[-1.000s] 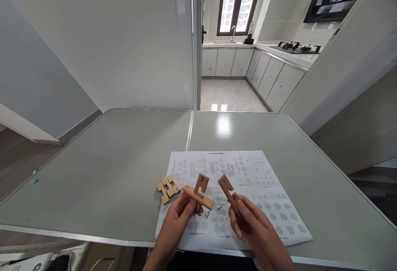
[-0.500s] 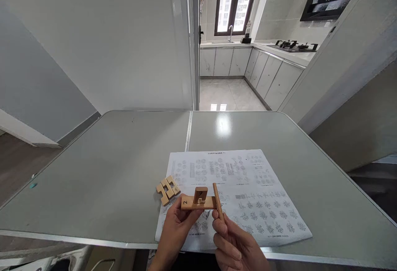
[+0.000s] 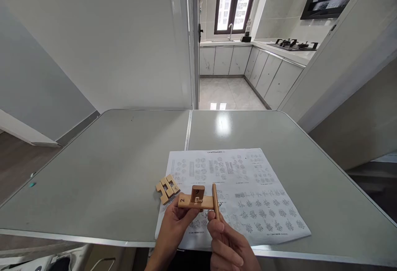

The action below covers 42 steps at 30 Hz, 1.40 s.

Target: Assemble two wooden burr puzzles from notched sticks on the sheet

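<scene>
My left hand (image 3: pixel 173 226) is closed around the left end of a flat wooden puzzle piece marked 2 (image 3: pixel 183 202), held level above the paper. A second, shorter wooden piece (image 3: pixel 197 191) with a dark mark stands upright across its middle, with a small pale notched bit in front. My right hand (image 3: pixel 228 244) pinches the lower end of a narrow wooden puzzle piece (image 3: pixel 215 198). That piece stands nearly upright across the right end of the level one; whether they interlock, I cannot tell.
A large printed sheet of diagrams (image 3: pixel 263 217) lies under my hands on the grey table (image 3: pixel 93 172). Several pale notched wooden pieces (image 3: pixel 163 197) lie together at the sheet's left edge. A small teal bit (image 3: pixel 32 184) is near the table's left edge.
The level piece and its upright piece have shifted slightly left. The narrow piece in my right hand has moved left too and turned from a slant to nearly upright.
</scene>
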{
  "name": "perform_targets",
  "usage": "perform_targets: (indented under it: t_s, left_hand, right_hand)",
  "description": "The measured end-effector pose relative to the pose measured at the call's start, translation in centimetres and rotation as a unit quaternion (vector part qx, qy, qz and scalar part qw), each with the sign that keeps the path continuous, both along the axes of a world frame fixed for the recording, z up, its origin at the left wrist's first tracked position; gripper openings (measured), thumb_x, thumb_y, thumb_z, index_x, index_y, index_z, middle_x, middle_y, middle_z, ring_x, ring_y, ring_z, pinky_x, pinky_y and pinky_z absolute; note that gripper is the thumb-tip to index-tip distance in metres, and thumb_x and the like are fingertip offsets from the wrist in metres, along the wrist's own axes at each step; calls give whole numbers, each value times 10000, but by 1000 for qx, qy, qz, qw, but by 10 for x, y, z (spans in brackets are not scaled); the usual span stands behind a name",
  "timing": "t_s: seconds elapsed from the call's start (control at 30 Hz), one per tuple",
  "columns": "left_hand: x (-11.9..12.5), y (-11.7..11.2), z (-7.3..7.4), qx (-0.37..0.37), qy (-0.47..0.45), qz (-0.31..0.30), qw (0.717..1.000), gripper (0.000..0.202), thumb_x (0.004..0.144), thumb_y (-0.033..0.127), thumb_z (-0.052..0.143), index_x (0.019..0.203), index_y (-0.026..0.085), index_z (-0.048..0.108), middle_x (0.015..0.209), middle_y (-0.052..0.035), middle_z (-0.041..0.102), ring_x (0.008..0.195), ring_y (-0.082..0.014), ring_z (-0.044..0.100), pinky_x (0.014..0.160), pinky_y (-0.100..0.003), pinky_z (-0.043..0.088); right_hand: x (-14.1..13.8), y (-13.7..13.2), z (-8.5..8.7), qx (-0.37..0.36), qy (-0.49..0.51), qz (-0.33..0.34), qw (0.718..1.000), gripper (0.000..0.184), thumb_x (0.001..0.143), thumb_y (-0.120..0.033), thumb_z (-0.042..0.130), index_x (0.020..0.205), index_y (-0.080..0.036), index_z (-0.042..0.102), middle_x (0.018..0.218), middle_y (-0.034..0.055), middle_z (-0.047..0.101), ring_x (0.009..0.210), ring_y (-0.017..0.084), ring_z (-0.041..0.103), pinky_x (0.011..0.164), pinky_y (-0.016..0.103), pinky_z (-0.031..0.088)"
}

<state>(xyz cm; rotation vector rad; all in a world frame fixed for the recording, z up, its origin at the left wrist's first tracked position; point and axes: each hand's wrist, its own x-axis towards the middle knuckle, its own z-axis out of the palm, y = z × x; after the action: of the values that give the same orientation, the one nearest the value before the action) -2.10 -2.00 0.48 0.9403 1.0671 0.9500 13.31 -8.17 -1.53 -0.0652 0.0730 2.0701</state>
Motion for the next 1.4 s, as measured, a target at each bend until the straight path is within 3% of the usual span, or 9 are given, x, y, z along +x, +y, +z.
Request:
perform_targets:
  t_s: [0.17,0.23,0.37,0.47,0.77,1.0,1.13,1.23,1.4]
  left_hand:
    - [-1,1,-2,-8,-2,-34,999,370,804,410,875,1038,185,697,1067,-80,790,1070,-275,720,965,-358,552]
    - [1,1,-3,-4,7,-35,999,358,801,426,875,986,185,685,1005,-62,779,1011,-255,719,914,-329,554]
    - [3,-1,-2,5,31,-44,999,392,765,451,897,839,183,621,792,-2,690,794,-187,663,749,-261,530]
    - [5,-4,3,-4,37,-50,998,397,755,454,900,813,186,612,774,3,676,776,-184,643,733,-255,516]
    - [8,-10,13,25,111,-129,985,276,841,449,774,923,196,846,890,-88,798,850,-286,710,825,-358,558]
    - [4,-11,8,41,112,-151,981,238,878,405,735,894,209,869,897,-99,813,905,-303,739,881,-381,583]
    - [5,-13,8,62,110,-157,980,241,872,419,752,886,209,868,920,-109,816,896,-306,743,890,-389,589]
    - [6,-15,9,34,109,-149,982,263,864,437,766,947,209,867,951,-110,819,877,-299,743,886,-389,594]
    - [5,-15,15,53,123,-172,976,341,884,503,736,935,193,868,924,-109,814,846,-273,734,818,-336,592]
  right_hand:
    - [2,0,-3,-26,-9,-21,999,179,949,-228,756,1100,-164,685,846,-65,716,340,-24,165,333,106,235]
    - [1,0,-3,-14,-11,-12,1000,183,963,-261,745,1114,-179,681,837,-78,713,327,-23,160,322,107,218]
    - [-5,-1,-3,62,28,64,996,200,1039,-400,643,1000,-216,713,476,-119,548,294,47,188,303,134,214]
    - [-9,-1,0,84,46,85,992,250,1049,-425,625,944,-224,730,341,-133,409,290,78,179,305,142,216]
    - [-19,-1,-3,87,14,95,992,328,1034,-482,642,855,-209,671,460,-139,491,253,37,214,292,172,207]
    - [-27,-3,0,51,-23,54,997,236,977,-426,748,1007,-197,701,609,-129,566,278,4,278,312,159,270]
    - [-26,-5,6,43,-30,30,998,255,970,-427,761,1040,-185,728,588,-133,527,296,-2,225,343,154,292]
    - [-24,-8,8,52,-26,36,998,249,994,-432,733,1049,-189,731,536,-139,464,314,13,220,370,154,302]
    - [-24,-13,2,71,-5,49,996,247,1015,-467,693,1076,-229,716,466,-146,430,293,33,219,351,155,250]
